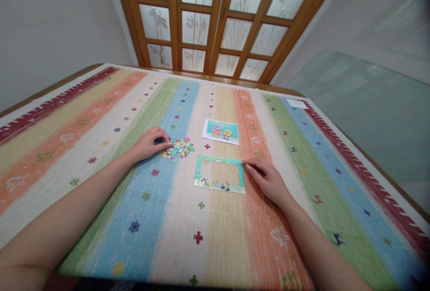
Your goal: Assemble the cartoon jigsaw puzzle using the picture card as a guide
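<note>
A partly built jigsaw frame (219, 174), only its border joined, lies on the striped tablecloth (168, 219) in front of me. My right hand (267, 180) rests flat beside its right edge, fingertips touching the upper right corner. A heap of loose puzzle pieces (179, 148) lies to the left of the frame. My left hand (148, 144) is at the heap's left side, fingers curled in a pinch on the pieces. A cartoon reference picture (221, 131) lies just beyond the frame.
The table runs to a wooden edge, with a glass-panelled wooden door (215, 22) behind it. A small white card (297, 103) lies at the far right of the cloth. A glass surface (366, 102) stands to the right.
</note>
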A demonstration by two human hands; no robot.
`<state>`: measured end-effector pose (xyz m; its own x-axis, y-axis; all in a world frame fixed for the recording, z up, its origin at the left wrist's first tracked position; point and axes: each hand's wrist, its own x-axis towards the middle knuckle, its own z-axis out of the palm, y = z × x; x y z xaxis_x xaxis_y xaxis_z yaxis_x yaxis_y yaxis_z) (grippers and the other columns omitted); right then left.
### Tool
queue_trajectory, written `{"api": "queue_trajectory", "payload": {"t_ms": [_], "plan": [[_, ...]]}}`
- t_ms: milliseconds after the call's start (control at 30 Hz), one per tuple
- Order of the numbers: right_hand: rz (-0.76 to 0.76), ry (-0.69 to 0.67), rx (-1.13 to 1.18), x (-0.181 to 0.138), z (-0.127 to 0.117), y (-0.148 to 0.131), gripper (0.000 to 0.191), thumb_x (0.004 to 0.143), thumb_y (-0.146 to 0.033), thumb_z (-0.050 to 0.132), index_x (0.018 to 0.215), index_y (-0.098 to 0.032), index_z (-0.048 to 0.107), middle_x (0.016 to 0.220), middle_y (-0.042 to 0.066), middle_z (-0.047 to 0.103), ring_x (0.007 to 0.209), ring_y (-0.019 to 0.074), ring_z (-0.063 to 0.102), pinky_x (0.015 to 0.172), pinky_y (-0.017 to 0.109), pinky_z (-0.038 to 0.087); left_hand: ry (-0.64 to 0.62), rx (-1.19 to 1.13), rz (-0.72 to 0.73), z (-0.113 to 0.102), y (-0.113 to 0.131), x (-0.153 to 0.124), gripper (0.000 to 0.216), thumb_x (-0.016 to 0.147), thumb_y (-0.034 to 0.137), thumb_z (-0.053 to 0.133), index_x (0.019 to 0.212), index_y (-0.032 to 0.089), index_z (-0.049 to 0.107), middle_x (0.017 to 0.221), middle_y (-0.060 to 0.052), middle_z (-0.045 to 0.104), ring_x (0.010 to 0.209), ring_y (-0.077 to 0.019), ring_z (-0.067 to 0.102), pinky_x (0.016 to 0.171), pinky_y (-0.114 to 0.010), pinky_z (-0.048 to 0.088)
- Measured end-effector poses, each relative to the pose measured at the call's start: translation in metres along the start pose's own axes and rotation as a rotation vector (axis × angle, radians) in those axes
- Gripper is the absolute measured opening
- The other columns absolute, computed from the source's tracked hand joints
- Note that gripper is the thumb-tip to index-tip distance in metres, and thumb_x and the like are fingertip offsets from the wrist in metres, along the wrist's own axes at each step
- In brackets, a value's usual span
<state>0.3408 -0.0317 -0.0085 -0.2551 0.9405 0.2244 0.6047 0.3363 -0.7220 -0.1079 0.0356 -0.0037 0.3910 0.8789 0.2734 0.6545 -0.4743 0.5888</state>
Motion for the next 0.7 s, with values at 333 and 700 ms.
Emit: {"api": "queue_trajectory", "payload": {"t_ms": [333, 700], "plan": [[0.292, 0.088, 0.497, 0.004, -0.02, 0.032, 0.037, 0.085, -0.052, 0.072, 0.109, -0.024, 0.073, 0.09, 0.007, 0.075, 0.081, 0.0205, 0.07, 0.079, 0.037, 0.057, 0.013, -0.04, 0.008, 0.003, 0.0, 0.004, 0.037, 0.09, 0.057, 0.06, 0.084, 0.021, 0.068, 0.097, -0.006, 0.069, 0.094, -0.0232, 0.063, 0.093, -0.039, 0.048], [0.302, 0.056, 0.51, 0.003, -0.022, 0.039, 0.043, 0.084, -0.055, 0.072, 0.113, -0.023, 0.072, 0.094, 0.008, 0.074, 0.086, 0.0218, 0.07, 0.078, 0.037, 0.057, 0.07, 0.021, -0.05, 0.007, -0.005, 0.003, 0.036, 0.085, 0.055, 0.066, 0.1, 0.022, 0.066, 0.098, -0.005, 0.068, 0.088, -0.0224, 0.064, 0.083, -0.036, 0.051]]}}
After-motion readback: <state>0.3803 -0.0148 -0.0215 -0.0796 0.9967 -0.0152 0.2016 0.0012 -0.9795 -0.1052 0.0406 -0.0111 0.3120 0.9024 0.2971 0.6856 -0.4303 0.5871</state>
